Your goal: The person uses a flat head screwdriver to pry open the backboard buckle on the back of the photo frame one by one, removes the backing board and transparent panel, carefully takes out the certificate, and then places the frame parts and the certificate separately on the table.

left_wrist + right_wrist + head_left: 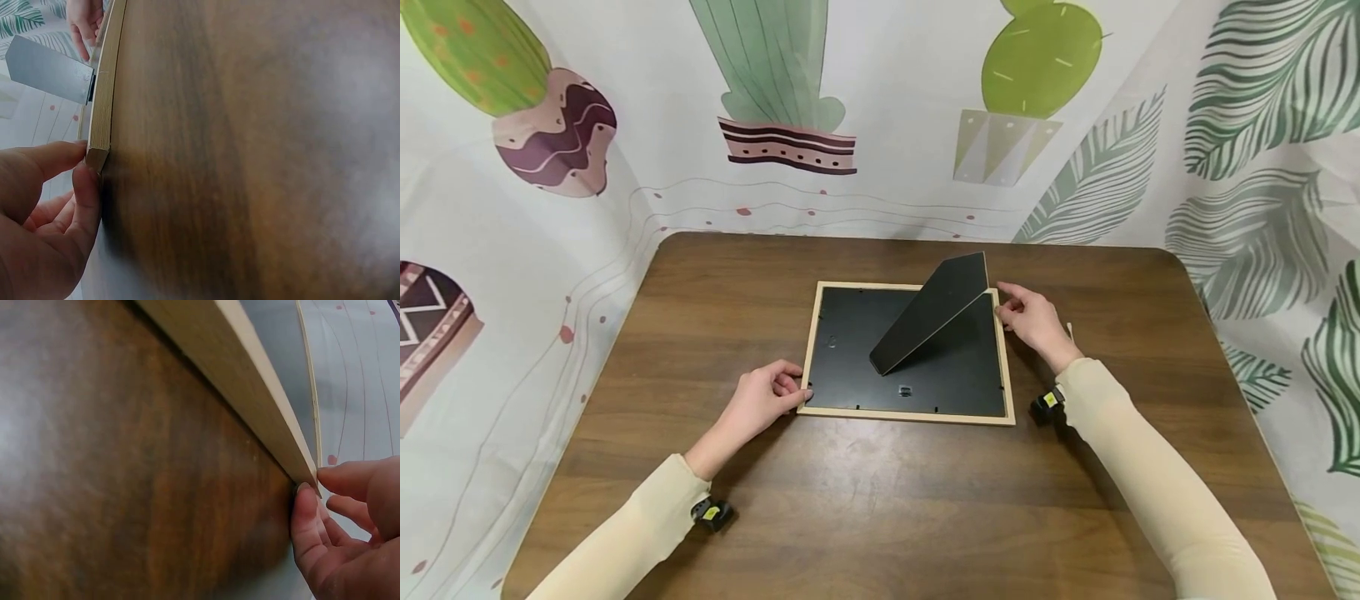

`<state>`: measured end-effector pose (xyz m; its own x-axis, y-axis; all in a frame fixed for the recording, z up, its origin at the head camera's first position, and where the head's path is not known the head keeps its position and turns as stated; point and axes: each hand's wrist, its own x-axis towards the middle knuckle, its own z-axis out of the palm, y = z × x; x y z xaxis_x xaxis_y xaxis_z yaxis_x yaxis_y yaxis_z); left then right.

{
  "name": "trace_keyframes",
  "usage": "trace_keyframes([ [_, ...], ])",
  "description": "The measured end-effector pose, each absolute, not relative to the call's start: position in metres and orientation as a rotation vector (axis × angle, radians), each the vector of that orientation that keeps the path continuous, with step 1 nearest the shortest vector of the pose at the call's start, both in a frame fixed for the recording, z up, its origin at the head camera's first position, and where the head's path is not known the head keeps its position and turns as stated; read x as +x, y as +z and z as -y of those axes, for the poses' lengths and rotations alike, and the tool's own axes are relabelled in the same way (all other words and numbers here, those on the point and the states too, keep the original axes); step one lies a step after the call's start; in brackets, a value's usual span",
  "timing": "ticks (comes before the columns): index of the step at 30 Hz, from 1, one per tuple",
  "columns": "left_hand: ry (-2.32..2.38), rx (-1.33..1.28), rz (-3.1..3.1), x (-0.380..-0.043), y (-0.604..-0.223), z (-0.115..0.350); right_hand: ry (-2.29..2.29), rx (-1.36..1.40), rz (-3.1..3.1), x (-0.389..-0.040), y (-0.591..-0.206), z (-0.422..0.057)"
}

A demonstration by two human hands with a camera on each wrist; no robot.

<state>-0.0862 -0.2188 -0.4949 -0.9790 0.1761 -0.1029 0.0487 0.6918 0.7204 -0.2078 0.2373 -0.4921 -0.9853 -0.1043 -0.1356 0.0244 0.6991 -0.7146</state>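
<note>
A picture frame (907, 417) with a pale wooden border lies back side up on the table. Its black backing board (850, 333) faces me, and the black easel leg (936, 308) stands swung up at a slant. My left hand (763, 400) pinches the near left corner between thumb and curled fingers, one fingertip (86, 178) tucked low against the border. On the far side, my right hand (1033, 321) grips the right border close to its far corner, with thumb and fingertips (306, 495) on either face of the wood. The front of the frame is hidden.
The brown wooden table (887, 508) has rounded far corners. Behind it hangs a white cloth (902, 75) printed with cacti and leaves. A small black wrist camera (713, 514) sits on the left wrist, another (1047, 406) on the right.
</note>
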Motion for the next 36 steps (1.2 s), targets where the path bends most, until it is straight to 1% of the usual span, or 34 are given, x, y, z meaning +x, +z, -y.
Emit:
trace_keyframes([
  [10, 1.146, 0.207, -2.739, -0.089, -0.494, 0.217, -1.115, -0.07, -2.714, -0.21, -0.489, -0.242],
  [18, 1.113, 0.233, -2.727, -0.095, -0.491, 0.216, -1.102, -0.08, -2.729, -0.204, -0.488, -0.246],
  [25, 1.089, 0.272, -2.721, -0.111, -0.489, 0.223, -1.074, -0.051, -2.731, -0.189, -0.482, -0.249],
  [36, 1.11, 0.203, -2.719, -0.143, -0.488, 0.231, -1.054, -0.038, -2.716, -0.157, -0.478, -0.252],
])
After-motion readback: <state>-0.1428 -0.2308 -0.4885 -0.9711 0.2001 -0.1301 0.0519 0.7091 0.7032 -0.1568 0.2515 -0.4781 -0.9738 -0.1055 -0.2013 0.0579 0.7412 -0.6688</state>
